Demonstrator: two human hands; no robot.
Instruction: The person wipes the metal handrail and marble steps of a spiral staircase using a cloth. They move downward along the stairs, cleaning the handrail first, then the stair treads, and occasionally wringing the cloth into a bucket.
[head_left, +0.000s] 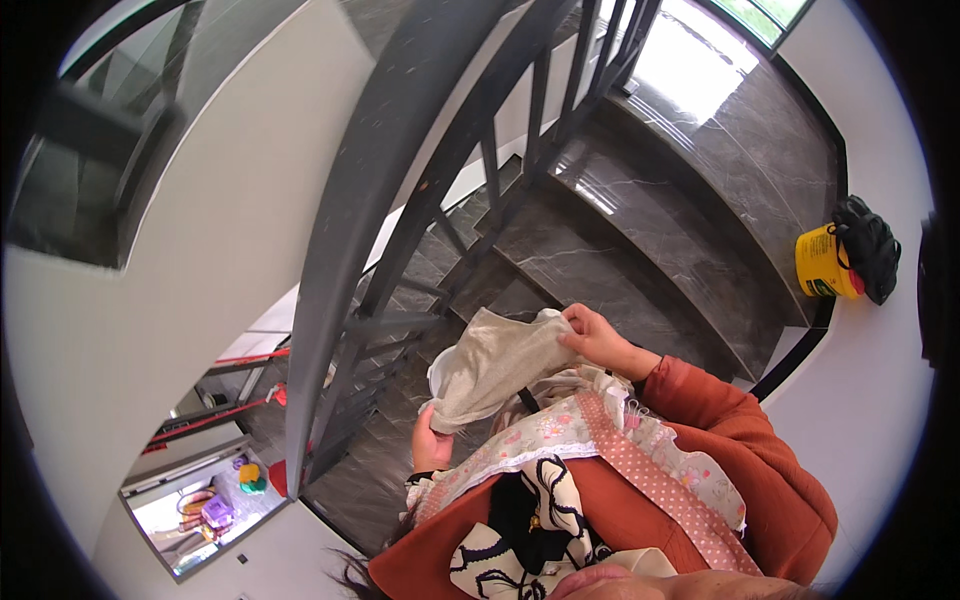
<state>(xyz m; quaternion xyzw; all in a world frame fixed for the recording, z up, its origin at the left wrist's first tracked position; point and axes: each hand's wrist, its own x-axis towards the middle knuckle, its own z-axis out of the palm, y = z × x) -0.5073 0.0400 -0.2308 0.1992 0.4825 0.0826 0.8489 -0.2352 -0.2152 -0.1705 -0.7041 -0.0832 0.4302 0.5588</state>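
A beige cloth (499, 367) is stretched out in front of me between both hands. My left hand (433, 444) grips its lower left corner, with the thumb on top. At the upper right, my right hand (598, 341) pinches the opposite edge between thumb and fingers. Behind the cloth's left side shows the curved rim of a white object (436, 371), perhaps a basin; the rest of it is hidden. The cloth hangs just before my floral apron (551, 427).
Dark marble-look stair treads (622, 255) curve up to a landing. A dark grey stair railing (390, 150) runs along the left. On the right, a yellow bucket (823, 262) stands by the wall with a black bundle (868, 247) at its top. Toys (217, 510) show lower left.
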